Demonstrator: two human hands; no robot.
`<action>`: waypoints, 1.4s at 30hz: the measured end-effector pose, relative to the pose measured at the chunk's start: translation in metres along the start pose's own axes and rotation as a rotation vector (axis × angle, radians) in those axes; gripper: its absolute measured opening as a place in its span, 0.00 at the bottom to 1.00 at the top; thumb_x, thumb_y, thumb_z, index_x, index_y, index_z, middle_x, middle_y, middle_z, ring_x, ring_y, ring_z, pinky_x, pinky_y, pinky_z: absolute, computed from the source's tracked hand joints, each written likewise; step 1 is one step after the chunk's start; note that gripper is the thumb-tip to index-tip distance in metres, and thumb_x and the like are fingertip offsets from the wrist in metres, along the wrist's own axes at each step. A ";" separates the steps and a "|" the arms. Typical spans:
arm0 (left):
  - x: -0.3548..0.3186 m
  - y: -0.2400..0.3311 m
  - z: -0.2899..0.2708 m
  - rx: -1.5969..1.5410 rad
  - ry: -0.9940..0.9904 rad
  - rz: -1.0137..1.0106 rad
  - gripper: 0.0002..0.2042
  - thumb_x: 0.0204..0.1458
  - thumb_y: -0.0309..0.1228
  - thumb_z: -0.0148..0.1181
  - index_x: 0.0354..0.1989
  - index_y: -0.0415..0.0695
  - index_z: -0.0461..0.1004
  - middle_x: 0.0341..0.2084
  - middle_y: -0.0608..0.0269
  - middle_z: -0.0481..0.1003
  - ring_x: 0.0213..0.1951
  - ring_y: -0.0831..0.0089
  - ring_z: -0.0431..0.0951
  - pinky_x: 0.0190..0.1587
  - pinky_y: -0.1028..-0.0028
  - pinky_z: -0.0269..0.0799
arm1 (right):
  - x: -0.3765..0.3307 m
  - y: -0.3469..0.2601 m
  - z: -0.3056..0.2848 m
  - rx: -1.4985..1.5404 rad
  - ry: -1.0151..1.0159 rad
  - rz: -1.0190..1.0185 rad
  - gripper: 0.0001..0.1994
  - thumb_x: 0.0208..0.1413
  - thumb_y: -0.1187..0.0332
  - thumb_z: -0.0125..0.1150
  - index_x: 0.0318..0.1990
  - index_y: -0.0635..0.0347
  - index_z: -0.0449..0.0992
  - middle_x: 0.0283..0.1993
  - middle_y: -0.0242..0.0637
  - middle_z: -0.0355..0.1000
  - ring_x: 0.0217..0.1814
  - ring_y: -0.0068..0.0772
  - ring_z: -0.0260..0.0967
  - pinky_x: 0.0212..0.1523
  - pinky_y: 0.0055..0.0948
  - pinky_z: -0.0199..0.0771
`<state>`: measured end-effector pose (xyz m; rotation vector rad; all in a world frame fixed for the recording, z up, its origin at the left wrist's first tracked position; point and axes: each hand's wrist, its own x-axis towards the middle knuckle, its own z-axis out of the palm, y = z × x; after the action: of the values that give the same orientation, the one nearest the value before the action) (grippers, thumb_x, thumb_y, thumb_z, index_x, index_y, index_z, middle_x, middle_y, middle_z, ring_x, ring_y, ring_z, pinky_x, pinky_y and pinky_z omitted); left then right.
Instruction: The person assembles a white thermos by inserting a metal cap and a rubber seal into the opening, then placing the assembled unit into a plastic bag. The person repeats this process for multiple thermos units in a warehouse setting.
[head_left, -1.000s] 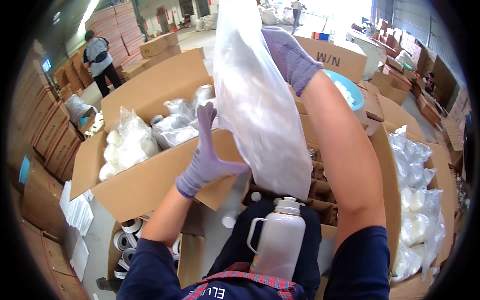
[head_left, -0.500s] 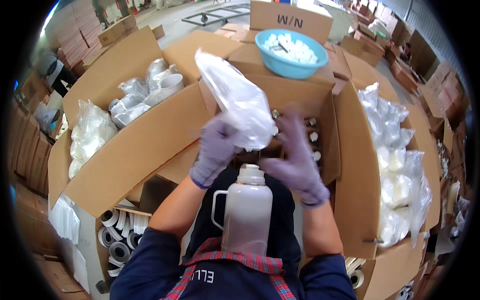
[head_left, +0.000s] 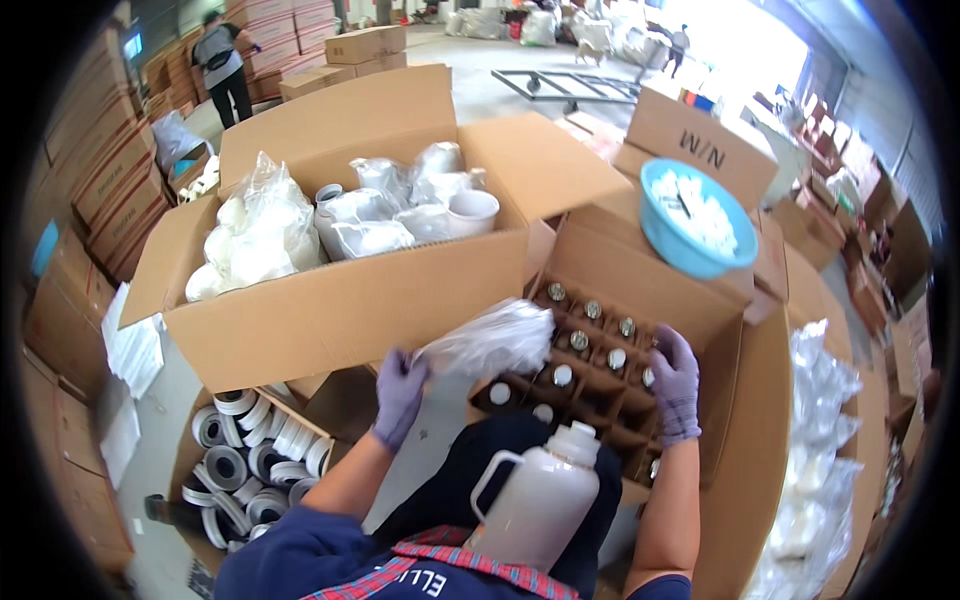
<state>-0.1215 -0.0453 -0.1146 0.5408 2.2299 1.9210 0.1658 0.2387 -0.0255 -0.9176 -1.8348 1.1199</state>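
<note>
My left hand (head_left: 400, 390), in a pale purple glove, pinches the edge of a clear plastic bag (head_left: 490, 340) that trails to the right in front of the carton of cups. My right hand (head_left: 676, 385), gloved alike, is over a divided carton (head_left: 730, 385). Its fingers curl down beside the silver and white tops (head_left: 616, 357) standing in the compartments; what they grip, if anything, is hidden. Leaning in my lap is a pale grey vacuum flask (head_left: 540, 500) with a side handle and a white stopper, touched by neither hand.
Left stands a carton (head_left: 350, 320) of bagged white cups and parts. Below it, a box holds grey-white rings (head_left: 225, 467). A blue basin (head_left: 697, 217) of small white pieces sits behind the divided carton. Bagged white parts (head_left: 805, 470) lie at right. A person (head_left: 225, 65) stands far left.
The plastic bag has come down and lies stretched sideways from my left hand. My right hand has moved right and down over the divided carton. The view has swung left.
</note>
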 end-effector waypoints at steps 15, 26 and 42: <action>-0.050 -0.052 -0.141 -0.099 0.050 0.079 0.06 0.57 0.25 0.54 0.41 0.38 0.74 0.43 0.55 0.75 0.43 0.70 0.74 0.46 0.72 0.70 | 0.090 -0.195 0.201 0.135 -0.571 -0.188 0.19 0.65 0.65 0.54 0.61 0.59 0.67 0.42 0.43 0.76 0.50 0.37 0.76 0.49 0.41 0.76; -0.052 0.134 0.077 -0.709 -0.465 -0.037 0.06 0.66 0.29 0.50 0.43 0.39 0.68 0.34 0.63 0.71 0.40 0.72 0.72 0.48 0.70 0.71 | -0.038 -0.133 0.077 0.005 -0.173 -0.251 0.14 0.58 0.68 0.65 0.49 0.64 0.74 0.47 0.45 0.72 0.44 0.31 0.70 0.48 0.28 0.71; -0.003 0.136 0.102 -0.376 -0.680 0.375 0.16 0.56 0.31 0.60 0.52 0.40 0.74 0.52 0.49 0.75 0.54 0.54 0.76 0.57 0.62 0.73 | -0.042 -0.106 -0.014 -0.008 -0.130 -0.410 0.27 0.47 0.74 0.63 0.60 0.57 0.74 0.56 0.45 0.71 0.57 0.39 0.71 0.60 0.37 0.72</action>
<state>-0.0601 0.0631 0.0010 1.3658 1.3798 1.8472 0.1774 0.1707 0.0657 -0.4477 -2.0169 0.9298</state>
